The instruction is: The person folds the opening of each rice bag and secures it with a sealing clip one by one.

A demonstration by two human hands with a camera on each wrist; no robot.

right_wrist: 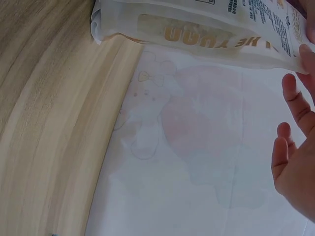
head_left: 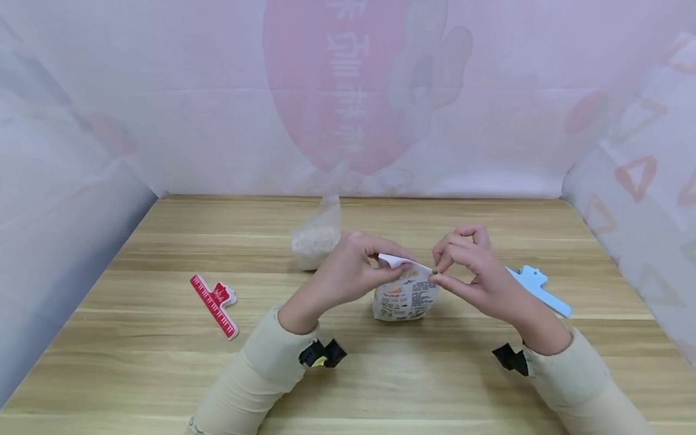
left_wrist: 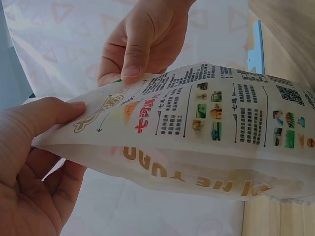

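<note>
A printed white food bag [head_left: 406,297] stands on the table between the two hands, its top edge pinched at both corners. My left hand [head_left: 353,266] grips the left part of that edge, thumb on the near face and fingers behind. With thumb and forefinger, my right hand [head_left: 473,272] pinches the top right corner, its other fingers lifted away. In the left wrist view the bag [left_wrist: 182,118] shows brown lettering, small pictures and a QR code. Through a window in its side, the bag [right_wrist: 197,32] carries large gold letters in the right wrist view.
A clear plastic bag with pale contents [head_left: 315,241] stands behind the left hand. A red clip [head_left: 214,305] with a ruler-like edge lies at the left. Partly behind the right hand lies a light blue clip [head_left: 539,290]. Printed white cloth [head_left: 217,133] walls the table [head_left: 413,386].
</note>
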